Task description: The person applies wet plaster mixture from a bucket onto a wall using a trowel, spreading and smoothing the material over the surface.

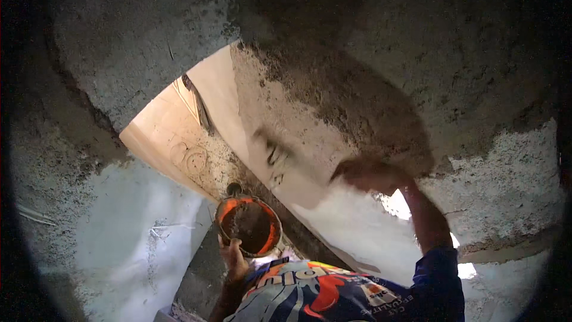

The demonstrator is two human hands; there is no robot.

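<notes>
Orange bucket (275,234), multicoloured navy shirt (333,292), seemingly brown mortar (247,226)

Brown wet mortar (245,226) lies in the round orange bucket (275,235); the bare left hand (234,259) is on its near rim, the bare right hand (376,174) (farther right) before the rough brown plastered wall (339,92).

"Where does this view look from?"
"The wearer's head, facing down over the shirt (333,298) and toward the pale wall (357,217)."
"How near?"
"Close: left hand (233,260) and right hand (374,174) both within the wide fisheye circle, its rim dark."
</notes>
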